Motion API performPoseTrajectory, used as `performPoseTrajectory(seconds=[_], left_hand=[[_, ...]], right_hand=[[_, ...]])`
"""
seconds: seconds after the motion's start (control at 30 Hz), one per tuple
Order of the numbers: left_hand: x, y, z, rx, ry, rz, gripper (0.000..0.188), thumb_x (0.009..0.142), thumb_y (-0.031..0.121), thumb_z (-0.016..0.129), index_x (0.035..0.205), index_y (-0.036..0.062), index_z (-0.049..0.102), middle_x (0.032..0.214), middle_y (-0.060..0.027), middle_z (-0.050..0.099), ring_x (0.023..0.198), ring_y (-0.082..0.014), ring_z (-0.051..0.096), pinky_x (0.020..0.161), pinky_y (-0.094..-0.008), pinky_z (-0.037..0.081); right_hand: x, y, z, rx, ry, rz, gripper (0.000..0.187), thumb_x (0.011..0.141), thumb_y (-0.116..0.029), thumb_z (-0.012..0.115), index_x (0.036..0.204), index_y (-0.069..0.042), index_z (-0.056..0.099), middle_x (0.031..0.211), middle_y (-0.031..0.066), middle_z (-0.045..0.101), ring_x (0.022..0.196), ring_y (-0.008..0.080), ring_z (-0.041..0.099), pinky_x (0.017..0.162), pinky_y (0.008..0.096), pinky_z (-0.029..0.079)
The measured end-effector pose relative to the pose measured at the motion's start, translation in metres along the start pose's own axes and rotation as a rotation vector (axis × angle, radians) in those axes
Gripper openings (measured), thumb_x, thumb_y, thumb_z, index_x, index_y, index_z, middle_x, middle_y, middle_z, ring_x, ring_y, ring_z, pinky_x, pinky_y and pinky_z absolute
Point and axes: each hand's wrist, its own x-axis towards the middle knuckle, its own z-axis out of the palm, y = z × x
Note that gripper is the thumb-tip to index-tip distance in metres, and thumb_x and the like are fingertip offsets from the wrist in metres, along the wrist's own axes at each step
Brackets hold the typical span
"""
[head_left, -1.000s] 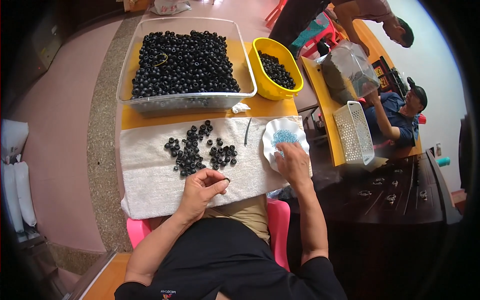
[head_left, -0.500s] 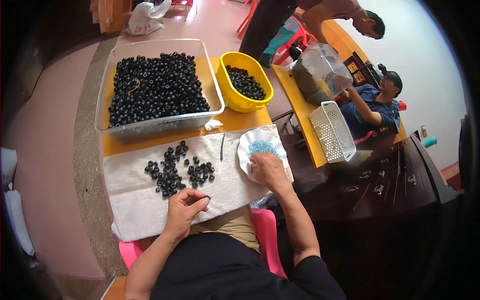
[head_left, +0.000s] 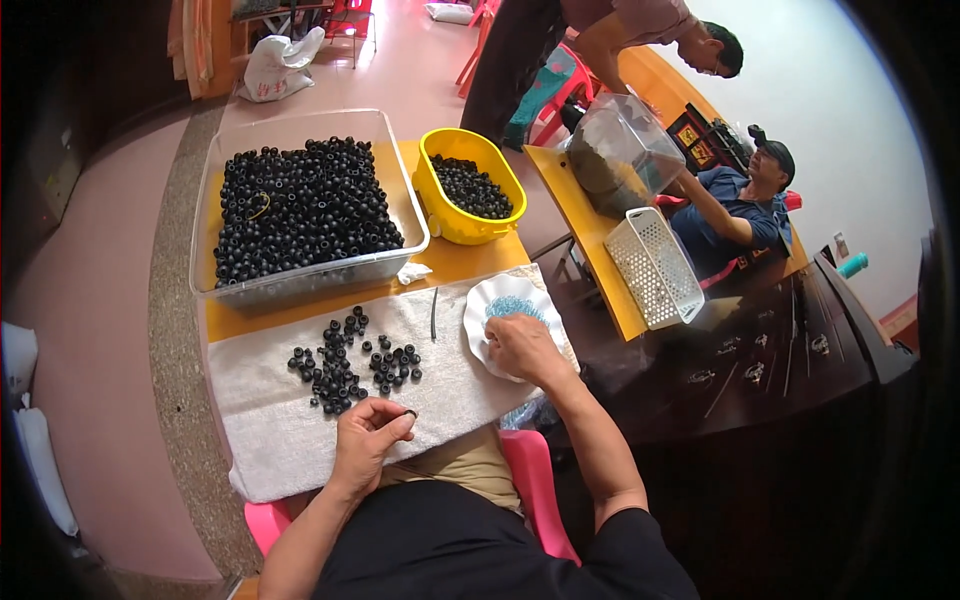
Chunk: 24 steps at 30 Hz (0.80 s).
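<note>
My left hand [head_left: 368, 442], near the front edge of the white cloth [head_left: 460, 395], pinches a small black ring-shaped piece [head_left: 409, 414] between thumb and fingertips. Just beyond it lies a loose heap of black ring-shaped pieces [head_left: 335, 372]. My right hand [head_left: 524, 350] reaches into a white wavy-rimmed dish [head_left: 475, 318]. Its fingers are bunched together at the edge of a pile of tiny pale blue pieces [head_left: 517, 307]; whatever the fingertips hold is hidden. A thin dark strip [head_left: 434, 314] lies on the cloth left of the dish.
Behind the cloth stand a clear plastic bin [head_left: 300, 277] heaped with black pieces and a yellow tub [head_left: 470, 228] with more. To the right, two people are at another table, one handling a clear box [head_left: 640, 150] beside a white perforated basket [head_left: 655, 270]. A crumpled tissue [head_left: 413, 272] lies near the bin.
The view has tilted slightly, so the table sits lower in the picture. My right hand stays at the dish, and my left keeps its pinch on the black ring-shaped piece.
</note>
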Motion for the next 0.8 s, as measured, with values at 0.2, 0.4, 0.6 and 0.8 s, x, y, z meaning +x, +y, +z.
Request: performPoseTrajectory(seconds=[0.2,0.4,0.6,0.8], left_hand=[[0.0,0.0,0.0,-0.004,0.003,-0.001,0.013,0.087,0.002,0.072,0.097,0.0014,0.064,0.089,-0.007,0.069,0.075,-0.0128,0.066,0.072,-0.0261,0.057],[0.0,0.0,0.001,0.008,0.004,-0.009,0.012,0.087,0.002,0.072,0.097,0.0015,0.064,0.089,-0.0065,0.069,0.075,-0.0122,0.066,0.072,-0.0257,0.057],[0.0,-0.003,0.001,0.019,0.0,-0.009,0.012,0.088,0.002,0.072,0.096,0.0016,0.064,0.088,-0.0063,0.069,0.075,-0.0118,0.066,0.071,-0.0255,0.057],[0.0,-0.003,0.002,0.03,-0.001,-0.006,0.011,0.088,0.002,0.072,0.096,0.0015,0.064,0.087,-0.0063,0.068,0.074,-0.0115,0.065,0.07,-0.0254,0.057]], right_hand=[[-0.004,0.0,0.0,0.086,0.221,-0.021,0.013,0.077,-0.014,0.067,0.087,-0.008,0.062,0.08,0.0153,0.067,0.081,0.0348,0.066,0.073,0.0445,0.052],[-0.005,0.001,0.0,0.17,0.337,-0.047,0.014,0.075,-0.012,0.07,0.085,-0.008,0.06,0.078,0.0124,0.065,0.077,0.0313,0.066,0.07,0.0427,0.052],[-0.007,0.002,0.002,0.349,0.429,-0.098,0.015,0.074,-0.006,0.069,0.081,-0.006,0.056,0.075,0.011,0.062,0.069,0.0303,0.064,0.063,0.0391,0.051],[-0.007,0.008,0.014,0.517,0.472,-0.115,0.012,0.077,0.0,0.068,0.083,-0.004,0.059,0.078,0.0121,0.062,0.069,0.029,0.065,0.062,0.0357,0.052]])
